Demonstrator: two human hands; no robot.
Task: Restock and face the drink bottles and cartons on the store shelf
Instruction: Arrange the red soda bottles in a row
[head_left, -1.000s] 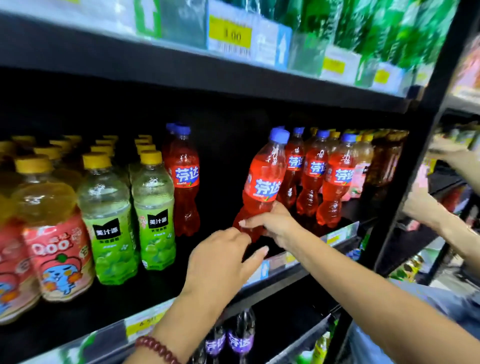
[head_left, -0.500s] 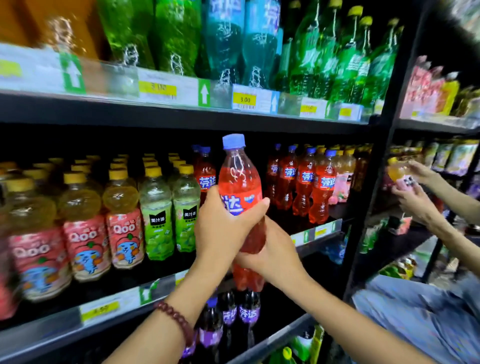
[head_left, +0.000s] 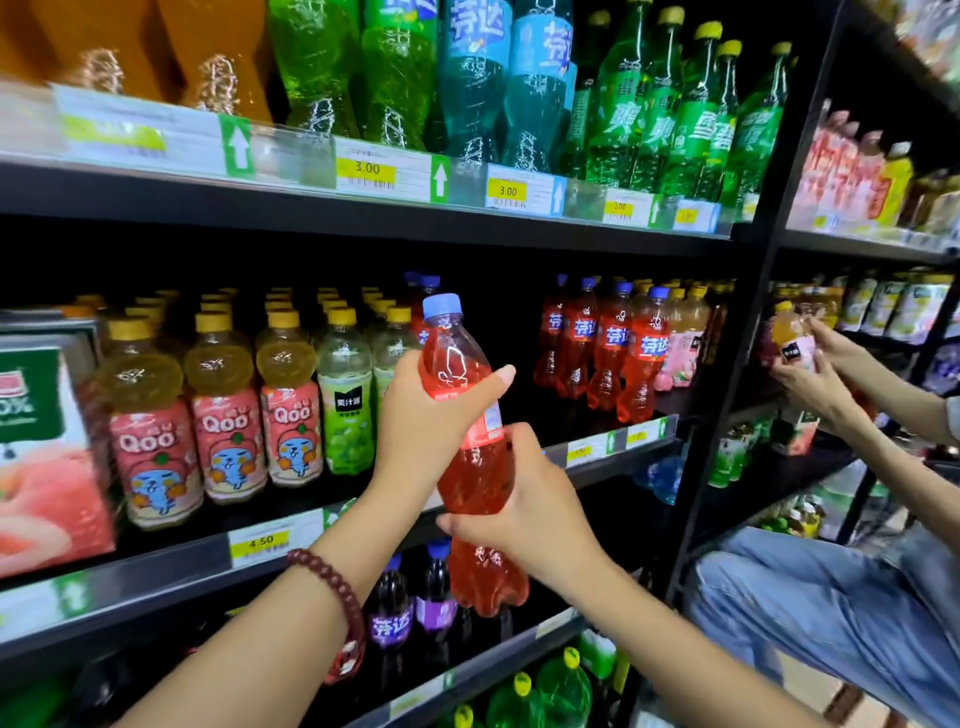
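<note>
Red soda bottle held in front of middle shelf, clear of it; long axis near upright, blue cap up, top leaning slightly left. Left hand wrapped round upper body, thumb across front. Right hand grips lower waist. Behind left: yellow-capped Qoo bottles, green grape bottle. Behind right: row of matching red bottles. Below: purple bottles. Far right: another person's hands holding small bottle.
</note>
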